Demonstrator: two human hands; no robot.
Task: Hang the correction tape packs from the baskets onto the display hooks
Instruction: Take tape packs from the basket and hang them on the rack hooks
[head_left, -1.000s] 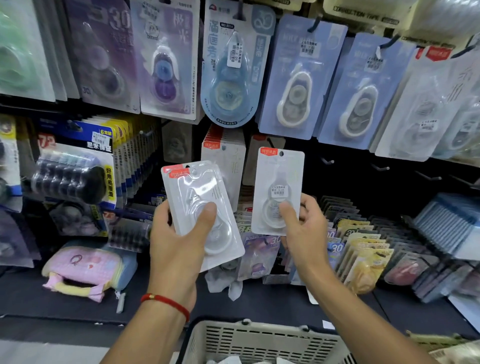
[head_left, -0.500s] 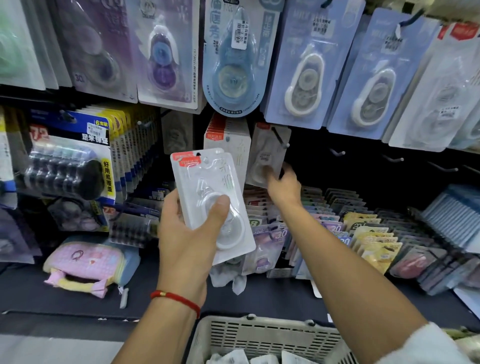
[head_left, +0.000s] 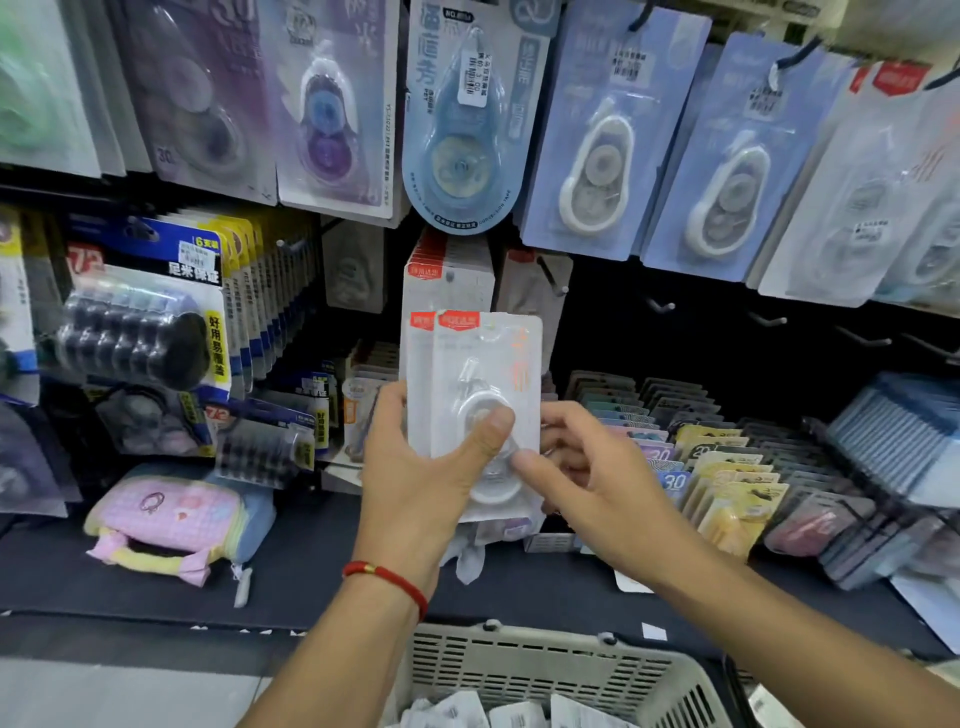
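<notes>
Correction tape packs (head_left: 475, 379), white with red corner labels, stand upright as a small stack in front of the display, well above the basket (head_left: 545, 670).

Above both hands, large blue and lilac carded tapes (head_left: 608, 135) hang in a row. Below the wrists, the grey slotted basket holds more white packs (head_left: 467, 712). Off to the side of the left hand, a pink and yellow pouch (head_left: 171, 525) lies on the dark shelf. Behind the stack, more white packs (head_left: 447, 275) hang on a hook. Beyond the right hand, bare hooks (head_left: 660, 305) stick out of the dark board.

The left hand (head_left: 421, 478) grips the stack, thumb pressed on the round blister, fingers behind. The right hand (head_left: 587, 478) touches the stack's lower right edge with its thumb tip; whether its curled fingers pinch it, I cannot tell. A red cord (head_left: 387, 579) circles the left wrist.
</notes>
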